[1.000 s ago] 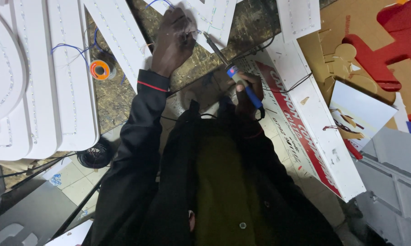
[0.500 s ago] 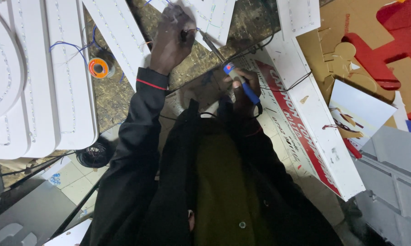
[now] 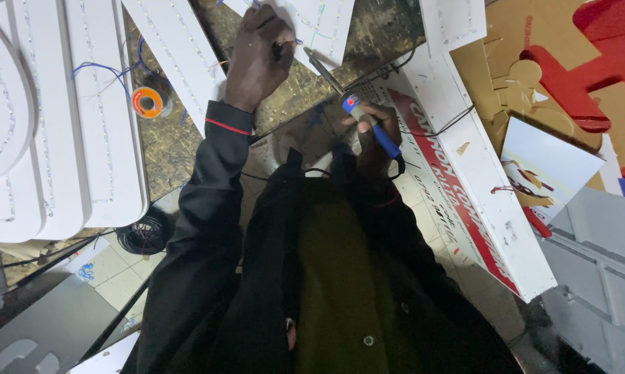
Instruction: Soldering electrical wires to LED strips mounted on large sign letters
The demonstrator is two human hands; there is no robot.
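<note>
Clamped in the right hand (image 3: 376, 131) is a blue-handled soldering iron (image 3: 350, 104), its metal tip aimed toward eleven o'clock over the workbench (image 3: 368, 34). At ten o'clock from it, the left hand (image 3: 257, 59) is closed, pinching a thin wire (image 3: 278, 48) against a white panel (image 3: 319, 24). An orange solder spool (image 3: 147, 102) lies at nine o'clock, well apart from the left hand.

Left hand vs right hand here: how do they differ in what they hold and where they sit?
The left hand reaches far forward onto a white panel, pinching something small and dark; the right hand stays close to the body. The right hand grips a blue-handled soldering iron, its tip aimed toward the left hand. Both wear dark sleeves and work over the same bench.
</note>
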